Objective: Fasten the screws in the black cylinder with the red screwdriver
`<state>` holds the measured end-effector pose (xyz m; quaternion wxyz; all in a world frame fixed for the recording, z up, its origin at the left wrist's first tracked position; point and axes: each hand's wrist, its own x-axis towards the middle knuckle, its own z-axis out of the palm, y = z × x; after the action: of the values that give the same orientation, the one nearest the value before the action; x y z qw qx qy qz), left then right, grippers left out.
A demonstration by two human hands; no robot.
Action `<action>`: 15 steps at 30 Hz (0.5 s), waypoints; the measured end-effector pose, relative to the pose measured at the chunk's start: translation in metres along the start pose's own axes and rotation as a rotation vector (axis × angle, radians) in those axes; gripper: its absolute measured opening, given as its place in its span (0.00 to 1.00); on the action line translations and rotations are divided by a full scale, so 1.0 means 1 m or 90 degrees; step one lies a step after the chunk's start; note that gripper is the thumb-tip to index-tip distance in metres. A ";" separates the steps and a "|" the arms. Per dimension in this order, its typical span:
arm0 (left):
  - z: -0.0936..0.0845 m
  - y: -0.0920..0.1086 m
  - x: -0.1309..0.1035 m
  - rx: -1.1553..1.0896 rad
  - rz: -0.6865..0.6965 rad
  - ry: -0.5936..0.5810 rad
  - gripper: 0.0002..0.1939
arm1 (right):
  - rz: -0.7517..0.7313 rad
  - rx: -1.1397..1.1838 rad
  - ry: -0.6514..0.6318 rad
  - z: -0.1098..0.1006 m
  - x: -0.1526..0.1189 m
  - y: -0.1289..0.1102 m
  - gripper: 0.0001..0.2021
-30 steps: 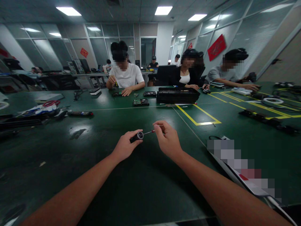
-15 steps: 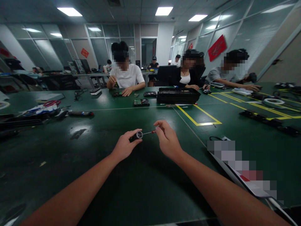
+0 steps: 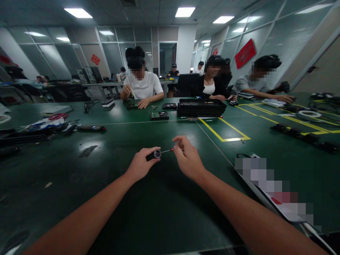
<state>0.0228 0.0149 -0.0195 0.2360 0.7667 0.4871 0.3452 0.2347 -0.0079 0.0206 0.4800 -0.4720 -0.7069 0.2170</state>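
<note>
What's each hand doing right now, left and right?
Left hand: closed on a small dark cylinder.
Right hand: fingers pinch a thin red-tipped tool.

Three seated people (image 3: 142, 85) opposite; two red signs (image 3: 244, 53).

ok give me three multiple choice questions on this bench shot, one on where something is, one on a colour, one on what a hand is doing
1. Where does the long black tray lie?
A. across the table, beyond the yellow outline
B. in the person's lap
C. at the near left corner

2. What colour is the table top?
A. white
B. dark green
C. orange

3. What is the left hand doing?
A. lying flat on the table
B. pinching a small dark cylinder
C. pressing a keyboard

Answers: 1 A, the tray sits just past the yellow outline. 2 B, the bare surface is dark green. 3 B, thumb and fingers close on the cylinder, while the right hand holds a thin red-tipped tool at its end.
</note>
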 end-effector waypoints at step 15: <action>-0.001 -0.006 0.002 0.022 0.000 0.038 0.23 | -0.011 -0.004 -0.046 -0.001 0.000 -0.001 0.07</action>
<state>0.0185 0.0193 -0.0225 0.2078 0.7601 0.4996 0.3597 0.2347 -0.0086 0.0217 0.4546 -0.4589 -0.7286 0.2277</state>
